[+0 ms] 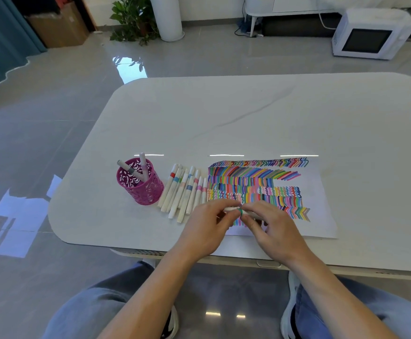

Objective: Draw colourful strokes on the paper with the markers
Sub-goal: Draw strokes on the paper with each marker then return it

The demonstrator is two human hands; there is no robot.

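Observation:
A white sheet of paper (pixel 321 204) lies on the table near its front edge, covered with rows of colourful strokes (pixel 255 182). Both hands meet over the paper's lower left part and hold one white marker with a green band (pixel 240 211) level between them. My left hand (pixel 211 223) pinches its left end and my right hand (pixel 270 226) pinches its right end. To the left of the paper, several white markers (pixel 183 192) with coloured bands lie side by side.
A pink perforated pen cup (pixel 140 184) with two markers in it stands left of the loose markers. The white table (pixel 248 113) stretches far behind the paper. On the floor beyond are a microwave (pixel 370 35), a plant (pixel 133 18) and a cardboard box (pixel 60 25).

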